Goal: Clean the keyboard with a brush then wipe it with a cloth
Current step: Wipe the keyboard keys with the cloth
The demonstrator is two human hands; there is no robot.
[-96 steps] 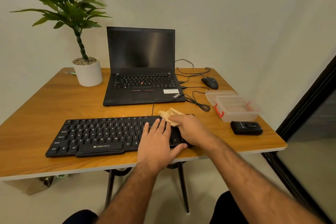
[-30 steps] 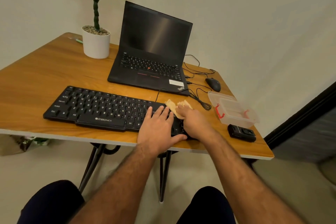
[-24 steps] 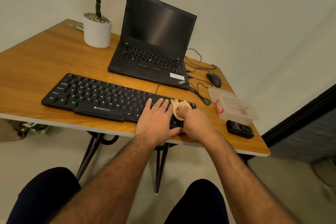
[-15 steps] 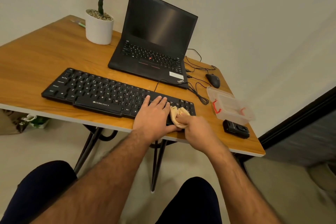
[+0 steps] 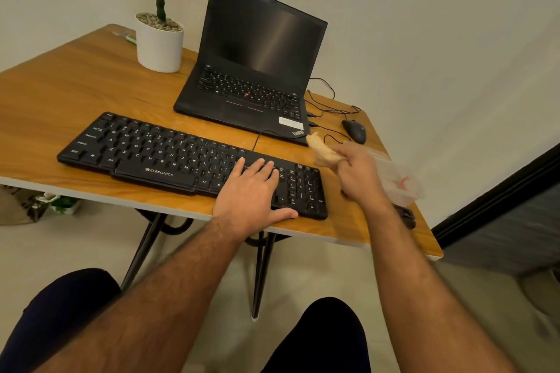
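A black Zebronics keyboard lies along the near edge of the wooden table. My left hand rests flat on its right part, fingers straight and thumb at the front edge. My right hand is lifted just right of the keyboard and grips a crumpled beige cloth, which sticks out to the left of the fist, above the table and off the keys. No brush is visible.
An open black laptop stands behind the keyboard, with a potted plant to its left. A black mouse and cables lie at the back right. A clear plastic box and a small black device sit behind my right arm.
My right hand has lifted the cloth off the keyboard's number pad and moved it up and to the right. My left hand stays on the keys.
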